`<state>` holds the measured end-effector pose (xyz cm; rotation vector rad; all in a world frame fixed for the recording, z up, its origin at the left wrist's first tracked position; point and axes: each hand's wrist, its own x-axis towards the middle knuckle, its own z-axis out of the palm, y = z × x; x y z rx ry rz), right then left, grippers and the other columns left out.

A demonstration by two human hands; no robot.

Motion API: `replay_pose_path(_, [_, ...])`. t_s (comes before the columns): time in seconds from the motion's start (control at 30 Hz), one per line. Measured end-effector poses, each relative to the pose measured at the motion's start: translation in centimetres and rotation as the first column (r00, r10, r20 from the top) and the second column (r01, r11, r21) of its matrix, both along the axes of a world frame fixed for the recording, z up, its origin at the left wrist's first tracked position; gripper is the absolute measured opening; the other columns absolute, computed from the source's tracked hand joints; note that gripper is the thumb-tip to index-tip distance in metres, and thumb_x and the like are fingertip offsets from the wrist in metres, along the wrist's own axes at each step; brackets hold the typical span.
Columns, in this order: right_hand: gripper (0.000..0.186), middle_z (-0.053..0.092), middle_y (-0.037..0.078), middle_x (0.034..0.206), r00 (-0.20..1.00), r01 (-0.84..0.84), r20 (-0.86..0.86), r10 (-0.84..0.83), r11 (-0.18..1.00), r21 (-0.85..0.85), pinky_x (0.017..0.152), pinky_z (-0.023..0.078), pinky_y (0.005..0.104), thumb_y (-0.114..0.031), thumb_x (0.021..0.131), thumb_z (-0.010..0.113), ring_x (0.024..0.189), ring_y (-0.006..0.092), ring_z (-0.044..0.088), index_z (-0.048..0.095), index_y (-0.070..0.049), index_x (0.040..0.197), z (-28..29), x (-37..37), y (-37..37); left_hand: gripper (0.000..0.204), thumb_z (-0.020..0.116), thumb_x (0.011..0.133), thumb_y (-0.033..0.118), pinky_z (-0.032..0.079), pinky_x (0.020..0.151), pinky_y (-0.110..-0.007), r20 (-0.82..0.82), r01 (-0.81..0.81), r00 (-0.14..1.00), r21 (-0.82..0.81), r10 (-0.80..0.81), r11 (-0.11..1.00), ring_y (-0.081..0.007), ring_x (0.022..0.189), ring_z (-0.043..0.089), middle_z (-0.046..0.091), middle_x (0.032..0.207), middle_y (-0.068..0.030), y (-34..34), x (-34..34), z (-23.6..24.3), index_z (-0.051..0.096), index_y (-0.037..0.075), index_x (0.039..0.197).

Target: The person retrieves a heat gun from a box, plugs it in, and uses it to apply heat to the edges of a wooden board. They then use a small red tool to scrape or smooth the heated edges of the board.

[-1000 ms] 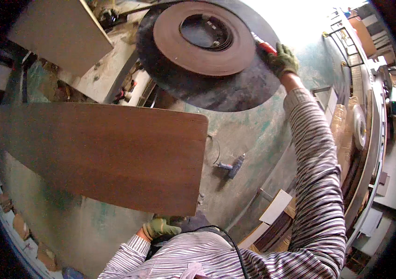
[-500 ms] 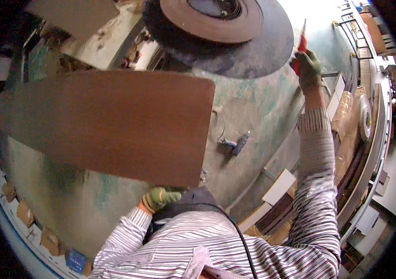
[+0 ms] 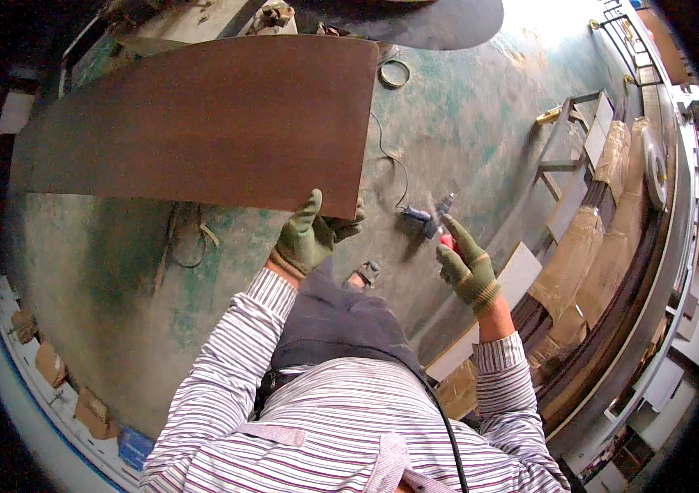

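A large brown board [image 3: 202,123] with a wood-like top spreads across the left and middle. My gloved left hand [image 3: 307,234] is closed on its near edge close to the right corner, thumb on top and fingers partly hidden beneath. To the right of the board, my gloved right hand [image 3: 469,267] is closed round a red-handled tool [image 3: 446,240]. The tool's thin, pale shaft points up and is blurred, so its exact kind is unclear. Just beyond that hand a dark blue power drill [image 3: 427,215] lies on the floor.
A dark round disc [image 3: 432,23] is at the top. A cable [image 3: 403,177] and a tape-like ring [image 3: 395,74] lie on the green-grey floor. Cardboard-wrapped lengths [image 3: 579,255] and a metal frame [image 3: 559,156] line the right side. Small boxes [image 3: 91,411] stand at lower left.
My right hand has come down from the round disc toward my body with the red-handled tool. My left hand has risen to grip the board's edge. The disc sits higher in view.
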<state>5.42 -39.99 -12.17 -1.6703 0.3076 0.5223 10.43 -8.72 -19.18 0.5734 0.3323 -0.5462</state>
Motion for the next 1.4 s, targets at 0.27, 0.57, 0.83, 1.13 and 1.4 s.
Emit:
replay_pose_path(0.27, [0.039, 0.068, 0.005, 0.097, 0.965, -0.045, 0.235, 0.113, 0.960, -0.277, 0.077, 0.054, 0.0291, -0.006, 0.088, 0.077, 0.086, 0.0107, 0.062, 0.057, -0.004, 0.121, -1.0, -3.3, 3.4, 0.061, 0.066, 0.098, 0.052, 0.058, 0.096, -0.046, -0.068, 0.079, 0.994, -0.051, -0.082, 0.996, -0.0303, 0.112, 0.071, 0.071, 0.126, -0.0150, 0.3, -0.1, -0.9, 0.060, 0.006, 0.138])
replay_pose_path(0.57, [0.033, 0.071, 0.015, 0.103, 0.842, -0.014, 0.448, 0.300, 0.842, -0.539, 0.076, 0.058, 0.0401, -0.009, 0.089, 0.073, 0.090, 0.0326, 0.072, 0.063, -0.009, 0.121, -3.9, 0.1, 7.5, 0.061, 0.064, 0.099, 0.052, 0.057, 0.098, -0.045, -0.045, 0.103, 0.994, -0.031, -0.104, 0.994, -0.0287, 0.113, 0.071, 0.070, 0.128, -0.0142, 0.8, -0.4, -1.3, 0.060, 0.006, 0.138])
replay_pose_path(0.83, [0.025, 0.071, 0.014, 0.098, 0.691, 0.031, 0.543, 0.476, 0.732, -0.681, 0.075, 0.056, 0.0479, -0.011, 0.091, 0.068, 0.088, 0.0374, 0.069, 0.067, -0.014, 0.116, -5.7, 6.5, 9.1, 0.062, 0.061, 0.100, 0.053, 0.057, 0.095, -0.045, -0.074, 0.048, 0.996, 0.068, -0.043, 0.997, -0.0299, 0.112, 0.071, 0.070, 0.128, -0.0136, 0.6, -0.3, -0.6, 0.058, 0.006, 0.140])
replay_pose_path(1.13, [0.020, 0.071, 0.008, 0.093, 0.644, 0.081, 0.519, 0.561, 0.625, -0.776, 0.070, 0.055, 0.0461, -0.018, 0.092, 0.068, 0.083, 0.0318, 0.070, 0.068, -0.018, 0.112, -5.8, 8.4, 10.0, 0.068, 0.057, 0.100, 0.060, 0.057, 0.091, -0.045, -0.078, 0.046, 0.996, 0.141, -0.035, 0.989, -0.0314, 0.110, 0.071, 0.069, 0.129, -0.0128, 0.4, -0.1, -0.8, 0.055, 0.009, 0.145])
replay_pose_path(1.4, [0.019, 0.069, 0.004, 0.089, 0.584, 0.116, 0.396, 0.708, 0.410, -0.905, 0.065, 0.052, 0.0448, -0.020, 0.092, 0.064, 0.079, 0.0275, 0.068, 0.067, -0.021, 0.110, -3.8, 9.0, 10.0, 0.082, 0.050, 0.096, 0.072, 0.058, 0.089, -0.047, -0.107, -0.050, 0.993, 0.040, 0.054, 0.998, -0.0331, 0.111, 0.070, 0.068, 0.131, -0.0135, 0.3, 0.0, -0.7, 0.052, 0.009, 0.148])
